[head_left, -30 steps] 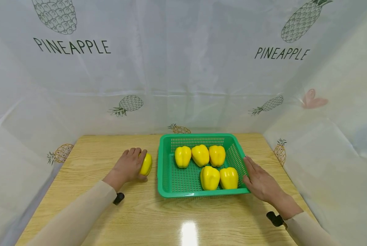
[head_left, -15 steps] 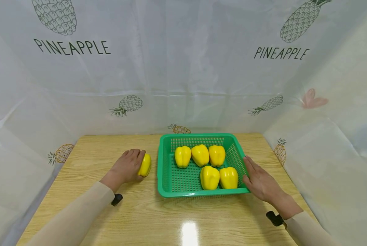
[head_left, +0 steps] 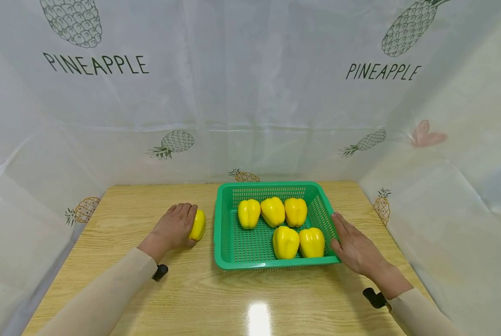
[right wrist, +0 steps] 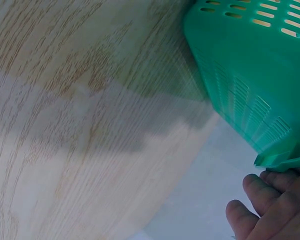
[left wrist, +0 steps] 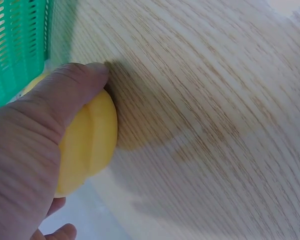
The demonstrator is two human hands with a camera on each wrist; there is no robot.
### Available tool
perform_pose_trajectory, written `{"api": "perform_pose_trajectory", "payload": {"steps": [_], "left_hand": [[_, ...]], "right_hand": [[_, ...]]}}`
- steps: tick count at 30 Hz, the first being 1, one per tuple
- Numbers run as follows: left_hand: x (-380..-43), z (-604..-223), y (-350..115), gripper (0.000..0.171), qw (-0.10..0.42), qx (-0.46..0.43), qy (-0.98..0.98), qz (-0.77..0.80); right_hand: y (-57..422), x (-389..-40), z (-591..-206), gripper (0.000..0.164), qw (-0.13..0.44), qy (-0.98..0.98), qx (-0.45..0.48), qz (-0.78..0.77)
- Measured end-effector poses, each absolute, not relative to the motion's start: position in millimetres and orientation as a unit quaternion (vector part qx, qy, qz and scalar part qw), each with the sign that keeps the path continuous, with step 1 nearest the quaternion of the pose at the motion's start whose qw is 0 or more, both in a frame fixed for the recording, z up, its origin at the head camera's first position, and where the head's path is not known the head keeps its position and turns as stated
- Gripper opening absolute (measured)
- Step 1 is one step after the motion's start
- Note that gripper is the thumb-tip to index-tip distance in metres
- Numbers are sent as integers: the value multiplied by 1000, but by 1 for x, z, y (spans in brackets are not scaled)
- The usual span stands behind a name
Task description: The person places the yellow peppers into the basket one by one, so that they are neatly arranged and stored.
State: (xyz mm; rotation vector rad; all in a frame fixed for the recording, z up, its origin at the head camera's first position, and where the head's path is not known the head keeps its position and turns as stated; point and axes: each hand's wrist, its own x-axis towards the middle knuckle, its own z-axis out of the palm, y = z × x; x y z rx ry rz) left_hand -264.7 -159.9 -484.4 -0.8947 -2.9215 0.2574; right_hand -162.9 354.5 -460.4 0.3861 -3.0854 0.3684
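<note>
On the table left of the basket, my left hand [head_left: 174, 227] grips a yellow bell pepper [head_left: 198, 225] from its left side. The left wrist view has my thumb across that bell pepper [left wrist: 90, 135], which lies close to the wood surface. A green plastic basket [head_left: 218, 228] holds several yellow bell peppers [head_left: 249, 213], three in a back row and two at the front right. My right hand [head_left: 355, 245] touches the basket's right side with fairly straight fingers. In the right wrist view its fingertips [right wrist: 260, 192] are by the rim of the basket [right wrist: 270, 65].
The wooden table [head_left: 183, 298] extends in front of the basket and to both sides. A pale curtain [head_left: 250, 93] printed with pineapples stands behind and along the sides. Bare basket floor [head_left: 250, 245] shows at the front left inside.
My left hand and the bell pepper it holds have shifted slightly to the left, away from the basket. The right hand and basket look the same.
</note>
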Motion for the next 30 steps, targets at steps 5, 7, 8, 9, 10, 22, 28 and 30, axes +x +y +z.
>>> {"api": "perform_pose_trajectory", "payload": {"steps": [5,7,8,9,10,22,28,30], "left_hand": [[-265,-485,-160,104,37,-292,-952,83],[-266,-485,-159,104,37,-292,-952,82],[-266,-486,-159,104,37,-293,-952,82],[-266,-486,-159,103,39,-293,-952,82],[-266,-486,-159,103,40,-293,-952,82],[-268,-489,-160,102,55,-301,-949,73],[-267,-487,-159,100,51,-301,-950,71],[-267,-486,-159,99,54,-302,-949,75]], "right_hand": [[355,-163,-460,65,7,-986,123,112],[355,-163,-460,65,10,-986,125,106],[355,-164,-460,65,11,-987,126,103],[355,-164,-460,65,12,-987,126,100],[355,-164,-460,65,13,-987,127,97],[354,-164,-459,64,12,-987,133,93],[355,-164,-460,64,9,-986,131,100],[355,-164,-460,64,10,-986,132,101]]}}
